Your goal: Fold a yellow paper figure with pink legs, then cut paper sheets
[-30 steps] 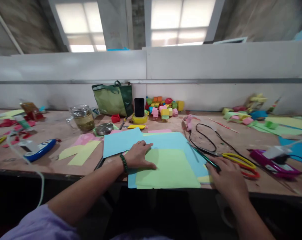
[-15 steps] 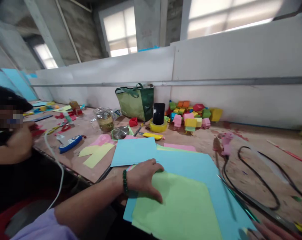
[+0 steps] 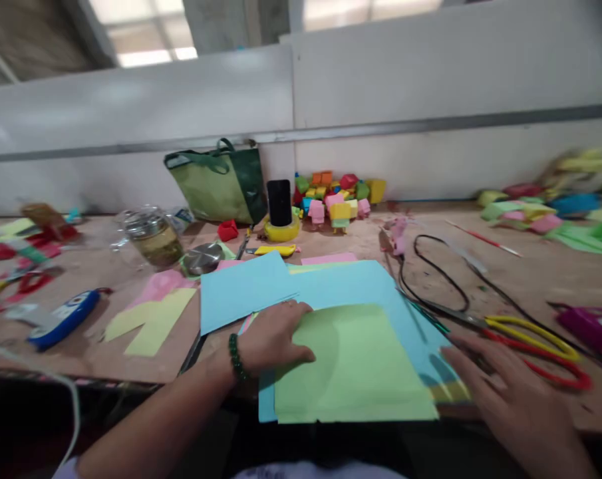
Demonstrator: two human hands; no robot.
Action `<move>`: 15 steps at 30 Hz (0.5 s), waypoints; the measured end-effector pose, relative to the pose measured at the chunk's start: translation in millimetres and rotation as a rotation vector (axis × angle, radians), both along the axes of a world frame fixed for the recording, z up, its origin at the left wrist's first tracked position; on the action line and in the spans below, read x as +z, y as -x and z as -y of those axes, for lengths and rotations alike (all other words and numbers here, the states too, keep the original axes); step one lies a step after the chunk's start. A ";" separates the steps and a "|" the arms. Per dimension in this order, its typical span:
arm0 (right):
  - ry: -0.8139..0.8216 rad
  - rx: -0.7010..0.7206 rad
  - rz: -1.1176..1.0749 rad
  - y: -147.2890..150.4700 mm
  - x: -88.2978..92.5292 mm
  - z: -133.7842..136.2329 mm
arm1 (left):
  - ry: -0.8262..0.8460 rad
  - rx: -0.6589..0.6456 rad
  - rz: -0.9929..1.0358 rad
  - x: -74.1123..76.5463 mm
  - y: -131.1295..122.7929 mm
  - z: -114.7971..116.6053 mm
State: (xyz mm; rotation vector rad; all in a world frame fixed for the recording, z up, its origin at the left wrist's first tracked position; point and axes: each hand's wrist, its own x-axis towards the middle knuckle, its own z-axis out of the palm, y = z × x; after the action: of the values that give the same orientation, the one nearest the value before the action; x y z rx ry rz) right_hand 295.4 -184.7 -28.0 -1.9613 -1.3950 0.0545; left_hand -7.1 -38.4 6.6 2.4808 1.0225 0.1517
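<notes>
A pale green sheet of paper (image 3: pixel 353 372) lies over larger light blue paper (image 3: pixel 340 283) at the table's front edge. My left hand (image 3: pixel 275 336), wearing a dark green bead bracelet (image 3: pixel 235 356), rests on the green sheet's left edge with thumb and fingers apart. To the right, my right hand (image 3: pixel 510 382) is open, fingers stretched out, beside the blue paper's right edge. It is nearest to the scissors (image 3: pixel 535 339) with yellow and red handles. A smaller blue sheet (image 3: pixel 245 289) lies at the upper left of the stack.
Behind the papers are a yellow cutter knife (image 3: pixel 275 251), a phone (image 3: pixel 279 203) on a yellow tape roll (image 3: pixel 281 229), a glass jar (image 3: pixel 153 236) and a green bag (image 3: pixel 215 183). Folded paper pieces (image 3: pixel 340 213) are heaped near the wall. A pink glue gun (image 3: pixel 396 234) trails a black cord.
The view has swung right and down. My right hand has come fully into view beside the scissors. My left hand stays on the green sheet.
</notes>
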 end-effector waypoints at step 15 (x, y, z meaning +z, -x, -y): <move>0.342 0.216 -0.216 32.9 6.0 -65.8 | -0.142 -0.129 0.029 2.5 8.7 -1.5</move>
State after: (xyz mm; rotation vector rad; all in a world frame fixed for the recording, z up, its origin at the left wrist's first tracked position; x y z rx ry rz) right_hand 262.5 -118.9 -22.0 -1.9911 -1.5210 0.6237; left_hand -15.8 -37.0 9.0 2.6552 0.8641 0.2263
